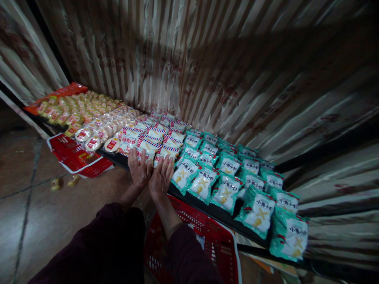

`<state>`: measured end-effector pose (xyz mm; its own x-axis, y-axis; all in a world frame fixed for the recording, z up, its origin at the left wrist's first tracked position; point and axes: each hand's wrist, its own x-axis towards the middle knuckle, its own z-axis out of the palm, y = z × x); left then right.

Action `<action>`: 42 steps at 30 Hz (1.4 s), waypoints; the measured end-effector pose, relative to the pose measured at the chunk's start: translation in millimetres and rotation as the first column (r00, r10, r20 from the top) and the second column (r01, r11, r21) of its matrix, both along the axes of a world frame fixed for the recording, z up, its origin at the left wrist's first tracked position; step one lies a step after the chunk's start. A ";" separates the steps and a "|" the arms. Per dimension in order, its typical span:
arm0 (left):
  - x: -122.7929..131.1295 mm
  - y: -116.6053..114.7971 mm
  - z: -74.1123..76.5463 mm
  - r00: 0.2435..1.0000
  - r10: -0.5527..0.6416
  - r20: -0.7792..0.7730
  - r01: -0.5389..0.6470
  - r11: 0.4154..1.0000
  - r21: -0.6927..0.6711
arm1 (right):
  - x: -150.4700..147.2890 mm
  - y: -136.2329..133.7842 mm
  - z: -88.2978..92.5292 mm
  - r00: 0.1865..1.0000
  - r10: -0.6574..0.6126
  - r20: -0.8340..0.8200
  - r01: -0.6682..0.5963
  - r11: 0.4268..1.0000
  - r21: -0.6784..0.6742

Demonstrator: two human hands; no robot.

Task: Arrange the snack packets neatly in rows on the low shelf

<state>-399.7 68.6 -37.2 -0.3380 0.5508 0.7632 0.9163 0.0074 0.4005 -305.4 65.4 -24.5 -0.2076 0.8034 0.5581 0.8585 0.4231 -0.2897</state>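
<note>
Both hands rest side by side at the front of a block of white snack bags point(154, 134) with red and blue striped edges. My left hand point(139, 169) lies with its fingers stretched over the lower end of a front bag. Close to its right, my right hand point(161, 175) has its fingers extended flat against the neighbouring front bag. Neither hand is wrapped round a bag. Teal and white snack bags point(204, 183) stand in rows just right of my right hand. Round clear-wrapped biscuits point(112, 144) lie left of my left hand.
The packets sit on a narrow black shelf point(227, 221). Yellow-wrapped snacks point(74, 118) and an orange bag point(63, 91) are at its far left. Below are a red basket point(66, 152) and another red basket point(219, 236). Two small yellow packets point(55, 184) lie on the floor. Pleated plastic sheeting point(177, 59) hangs behind.
</note>
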 end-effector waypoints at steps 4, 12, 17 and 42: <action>0.4 -3.8 1.6 0.999 -0.037 -0.003 0.037 0.999 0.018 | 1.4 -0.8 1.3 1.000 0.002 0.006 -0.002 1.000 0.019; -0.4 0.8 10.5 0.999 -0.012 -0.049 0.013 0.999 0.036 | 4.0 -3.0 1.7 1.000 0.020 0.003 -0.021 1.000 0.019; 1.1 6.1 9.4 0.995 0.056 -0.078 -0.056 0.998 0.012 | 5.3 -3.7 3.8 1.000 0.028 -0.009 -0.028 1.000 0.003; -4.7 -5.6 2.7 0.997 0.020 -0.077 -0.015 0.998 0.065 | 7.4 -10.7 8.4 0.998 0.041 0.056 -0.043 0.999 0.030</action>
